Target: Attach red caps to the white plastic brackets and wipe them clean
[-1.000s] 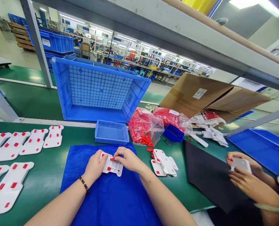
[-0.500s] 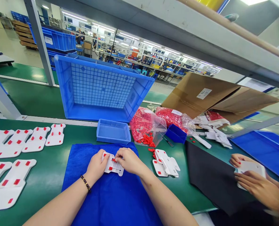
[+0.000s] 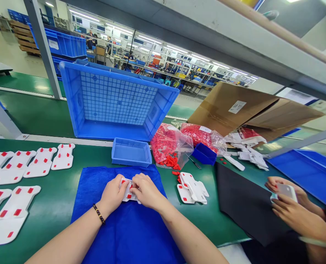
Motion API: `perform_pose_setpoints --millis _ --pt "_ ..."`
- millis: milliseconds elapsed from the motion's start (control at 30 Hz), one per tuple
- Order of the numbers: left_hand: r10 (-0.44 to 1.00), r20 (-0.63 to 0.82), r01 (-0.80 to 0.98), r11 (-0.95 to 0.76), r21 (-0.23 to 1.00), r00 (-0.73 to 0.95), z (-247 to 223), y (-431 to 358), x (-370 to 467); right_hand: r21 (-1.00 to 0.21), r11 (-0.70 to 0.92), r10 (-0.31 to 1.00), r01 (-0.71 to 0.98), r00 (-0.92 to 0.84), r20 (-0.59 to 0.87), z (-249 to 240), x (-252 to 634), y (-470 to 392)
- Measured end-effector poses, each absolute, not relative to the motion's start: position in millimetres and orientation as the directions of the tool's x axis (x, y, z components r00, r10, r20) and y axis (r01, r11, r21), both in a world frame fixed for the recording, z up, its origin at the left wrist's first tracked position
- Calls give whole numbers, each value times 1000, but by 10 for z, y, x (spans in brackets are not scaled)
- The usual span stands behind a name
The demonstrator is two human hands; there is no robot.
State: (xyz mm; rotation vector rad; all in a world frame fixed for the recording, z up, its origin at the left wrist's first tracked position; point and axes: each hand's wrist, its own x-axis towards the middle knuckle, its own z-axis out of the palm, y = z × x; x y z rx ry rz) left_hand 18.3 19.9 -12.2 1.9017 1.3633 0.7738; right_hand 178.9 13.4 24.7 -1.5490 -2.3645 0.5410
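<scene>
The left hand [image 3: 113,192] is closing its fingers around the left end of a white plastic part [image 3: 126,195], its thumb lying across the face near a red pad. The right hand [image 3: 146,190] is covering the part's right end, fingers curled in and thumb touching the face; whether those fingers are gripping a red piece underneath, I cannot tell. The part is sitting between both hands, above a blue cloth [image 3: 118,231]. To the left, 6 white parts with red pads [image 3: 17,214] are lying in 2 rows on the green table [image 3: 55,198], some running out of view. To the right, a small pile of white parts [image 3: 194,189] is resting beside loose red pieces [image 3: 176,172]. Behind the cloth, a small blue tray [image 3: 131,151] is standing before a tilted blue crate [image 3: 118,102]. At far right, a co-worker's hands [image 3: 293,212] are holding another white piece [image 3: 287,191].
</scene>
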Motion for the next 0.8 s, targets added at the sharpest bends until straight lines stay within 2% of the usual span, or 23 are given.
perform_pose_setpoints --millis 167,400,533,667,733,800 --pt "947 102 549 -261 794 304 -89 185 184 -419 368 930 830 -333 155 240 1848 33" --pt "938 115 547 -288 786 328 -73 169 190 -419 387 921 821 -327 210 154 1857 2" --pt "916 139 538 -338 773 376 -58 147 179 -448 380 917 809 -265 299 118 1845 6" --pt "855 260 533 -489 690 448 -55 116 177 -552 377 913 743 -199 356 190 1954 -11" --pt "784 338 494 -600 630 521 -34 93 184 -579 374 919 724 -205 338 260 2060 -49" --pt "709 355 444 -676 588 609 4 68 194 -574 376 924 727 -243 297 333 2182 -110"
